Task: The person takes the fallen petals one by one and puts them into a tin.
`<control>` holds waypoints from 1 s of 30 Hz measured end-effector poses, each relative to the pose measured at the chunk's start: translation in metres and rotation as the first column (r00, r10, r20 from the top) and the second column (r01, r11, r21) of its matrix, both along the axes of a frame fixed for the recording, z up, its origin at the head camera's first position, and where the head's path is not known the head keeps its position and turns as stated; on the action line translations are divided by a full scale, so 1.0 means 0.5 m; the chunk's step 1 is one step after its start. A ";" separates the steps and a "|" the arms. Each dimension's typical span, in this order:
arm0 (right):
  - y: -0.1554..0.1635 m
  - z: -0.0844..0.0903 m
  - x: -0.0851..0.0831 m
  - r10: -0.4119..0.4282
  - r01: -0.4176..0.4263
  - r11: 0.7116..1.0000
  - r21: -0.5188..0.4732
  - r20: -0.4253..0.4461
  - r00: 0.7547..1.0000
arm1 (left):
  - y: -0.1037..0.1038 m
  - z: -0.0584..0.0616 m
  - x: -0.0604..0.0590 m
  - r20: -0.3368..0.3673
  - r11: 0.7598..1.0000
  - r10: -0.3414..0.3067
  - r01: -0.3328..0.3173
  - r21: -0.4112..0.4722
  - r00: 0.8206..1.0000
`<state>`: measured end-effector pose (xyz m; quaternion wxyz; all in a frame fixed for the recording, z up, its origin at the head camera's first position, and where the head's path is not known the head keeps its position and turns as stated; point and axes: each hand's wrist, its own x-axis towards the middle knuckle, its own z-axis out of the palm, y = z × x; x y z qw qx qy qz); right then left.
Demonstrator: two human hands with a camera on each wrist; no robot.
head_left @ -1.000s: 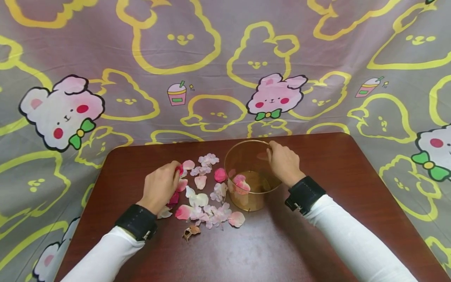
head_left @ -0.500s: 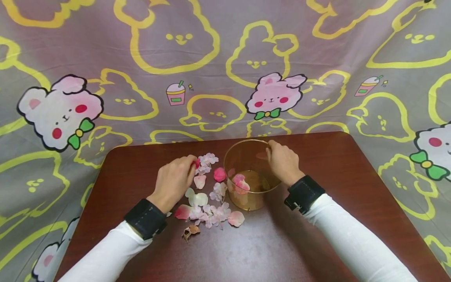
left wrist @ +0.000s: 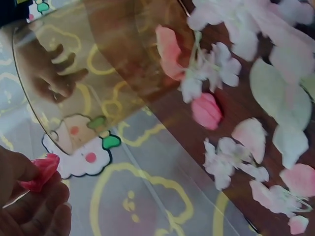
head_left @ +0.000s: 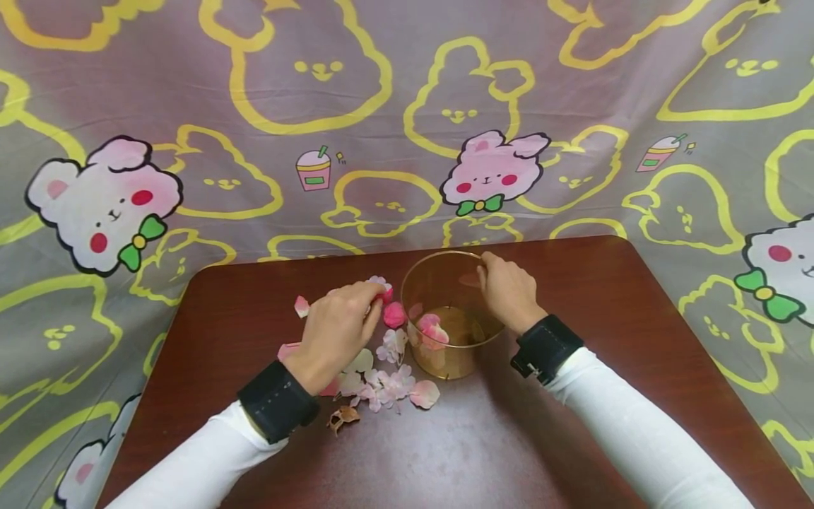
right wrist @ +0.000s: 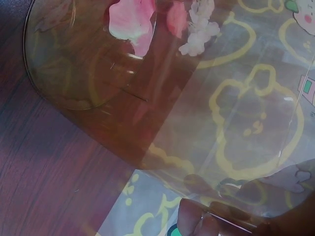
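My left hand (head_left: 337, 329) pinches a deep pink petal (left wrist: 43, 172) between thumb and fingers, raised over the scattered petals and left of the container. The clear amber container (head_left: 448, 364) stands on the table with its round mouth up. Its rim is held by my right hand (head_left: 511, 293), thumb and fingers on either side of the wall in the right wrist view. A pink and white petal (right wrist: 132, 22) lies inside the container. Beside its left wall sit a bright pink bud-like piece (head_left: 394, 314) and a pale pink blossom cluster (head_left: 392, 346).
More pale blossoms (head_left: 388, 387), a loose blush petal (head_left: 424, 394) and a curled brown dried piece (head_left: 343, 418) lie on the dark red table (head_left: 470, 452). My left hand covers some petals. A cartoon-printed cloth (head_left: 375, 233) hangs behind the table.
My left hand has moved right towards the container, carrying the deep pink petal. It uncovers petals on the left and covers others. My right hand and the container have stayed in place.
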<state>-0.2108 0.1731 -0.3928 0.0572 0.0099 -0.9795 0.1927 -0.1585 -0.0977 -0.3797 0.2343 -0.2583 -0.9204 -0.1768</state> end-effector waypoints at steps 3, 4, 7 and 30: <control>-0.001 0.000 -0.001 0.000 0.000 1.000 0.002 -0.002 1.000 | 0.013 0.005 0.004 -0.013 1.000 -0.025 0.024 -0.005 1.000; -0.001 -0.001 -0.001 -0.001 0.001 1.000 0.004 -0.003 1.000 | 0.017 0.005 0.004 -0.018 1.000 -0.029 0.029 -0.007 0.999; -0.002 0.000 -0.001 -0.002 0.002 1.000 0.007 -0.003 1.000 | 0.029 0.006 0.007 -0.027 0.999 -0.042 0.042 -0.003 0.999; -0.002 0.003 0.003 0.003 -0.003 1.000 0.005 0.009 1.000 | 0.097 -0.016 0.032 0.054 0.994 -0.107 0.106 0.031 0.993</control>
